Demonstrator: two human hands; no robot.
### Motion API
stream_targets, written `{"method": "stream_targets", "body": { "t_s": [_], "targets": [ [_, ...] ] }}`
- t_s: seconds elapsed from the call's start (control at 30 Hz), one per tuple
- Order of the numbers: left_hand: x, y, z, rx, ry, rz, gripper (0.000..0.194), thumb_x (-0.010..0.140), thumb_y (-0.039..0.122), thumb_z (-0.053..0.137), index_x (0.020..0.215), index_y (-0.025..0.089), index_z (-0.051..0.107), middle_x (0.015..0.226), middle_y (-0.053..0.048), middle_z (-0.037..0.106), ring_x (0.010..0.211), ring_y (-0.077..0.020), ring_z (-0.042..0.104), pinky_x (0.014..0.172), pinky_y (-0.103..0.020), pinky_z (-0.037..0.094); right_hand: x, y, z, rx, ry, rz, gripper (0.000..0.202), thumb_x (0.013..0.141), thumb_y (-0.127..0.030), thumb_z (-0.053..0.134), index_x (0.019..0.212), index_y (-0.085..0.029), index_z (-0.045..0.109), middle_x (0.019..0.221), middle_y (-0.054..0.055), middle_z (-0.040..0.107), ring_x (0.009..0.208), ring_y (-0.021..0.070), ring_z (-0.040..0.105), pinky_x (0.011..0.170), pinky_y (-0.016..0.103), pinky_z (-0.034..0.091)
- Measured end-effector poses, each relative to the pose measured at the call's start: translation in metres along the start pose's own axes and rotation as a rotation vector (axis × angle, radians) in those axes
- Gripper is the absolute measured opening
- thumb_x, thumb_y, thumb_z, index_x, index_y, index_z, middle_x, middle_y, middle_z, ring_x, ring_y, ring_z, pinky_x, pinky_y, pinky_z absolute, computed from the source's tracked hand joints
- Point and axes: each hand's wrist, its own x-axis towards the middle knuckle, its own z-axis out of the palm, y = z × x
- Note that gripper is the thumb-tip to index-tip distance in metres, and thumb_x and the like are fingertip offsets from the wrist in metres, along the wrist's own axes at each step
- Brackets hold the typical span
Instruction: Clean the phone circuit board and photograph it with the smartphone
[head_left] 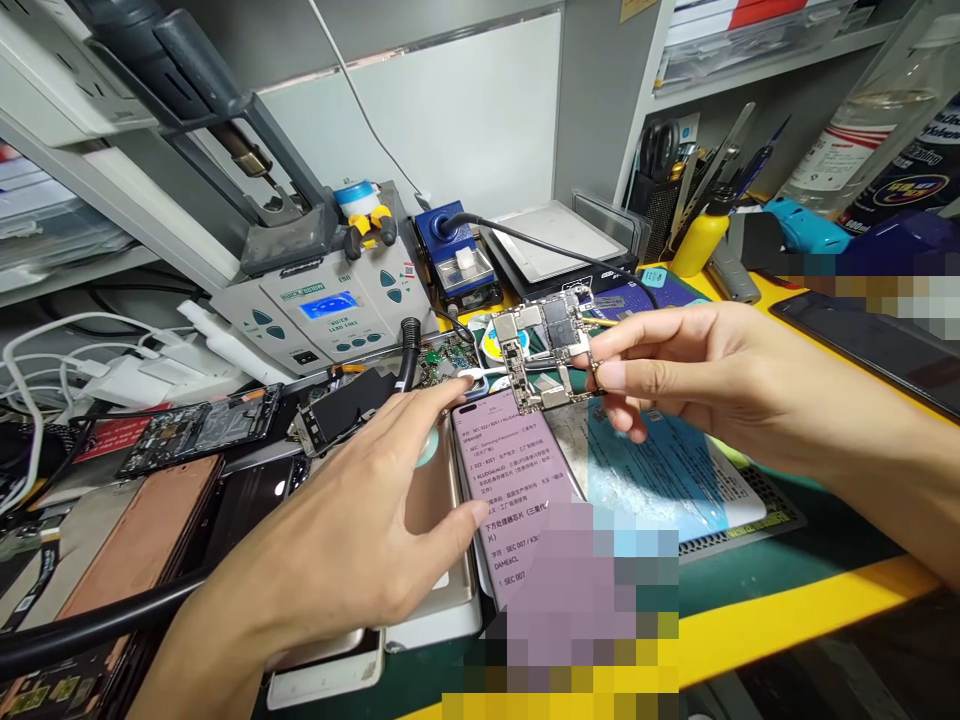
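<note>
My right hand [697,362] pinches the right edge of a phone circuit board [556,328] between thumb and fingers. The board is raised and tilted, its chips and metal shields showing. Below it lies a phone [504,470] with a lit pinkish screen full of text; pixelation covers its lower part. My left hand [360,525] hovers along the phone's left side, thumb and fingers apart, holding nothing. Its thumb tip is over the screen's left edge; whether it touches cannot be told. A gold-coloured phone shell [442,500] is partly hidden beneath this hand.
A hot-air rework station [330,310] stands at the back left, beside a blue soldering unit [457,255]. Opened phones [202,430] crowd the left. A black hose [105,625] crosses the lower left. A yellow bottle [701,235] and a dark phone [870,345] sit on the right.
</note>
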Motion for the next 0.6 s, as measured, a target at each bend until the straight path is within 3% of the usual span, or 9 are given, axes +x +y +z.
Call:
{"method": "stream_targets", "body": {
  "t_s": [0.37, 0.6],
  "targets": [
    [0.0007, 0.0022, -0.0003, -0.001, 0.016, 0.022, 0.074, 0.097, 0.051, 0.059, 0.162, 0.032, 0.030, 0.166, -0.007, 0.049, 0.149, -0.0312, 0.053, 0.127, -0.050, 0.043, -0.0010, 0.0006, -0.0002, -0.016, -0.006, 0.000, 0.018, 0.081, -0.034, 0.095, 0.092, -0.023, 0.086, 0.075, 0.001, 0.075, 0.064, 0.0133, 0.068, 0.061, 0.026, 0.054],
    [0.0002, -0.0003, 0.0007, -0.014, 0.029, 0.025, 0.073, 0.097, 0.052, 0.059, 0.162, 0.034, 0.029, 0.165, -0.005, 0.049, 0.149, -0.0296, 0.053, 0.126, -0.049, 0.044, -0.0014, 0.0003, -0.0005, -0.014, -0.005, 0.000, 0.018, 0.081, -0.033, 0.095, 0.092, -0.023, 0.085, 0.074, 0.000, 0.075, 0.064, 0.0131, 0.068, 0.061, 0.025, 0.054]
  ]
}}
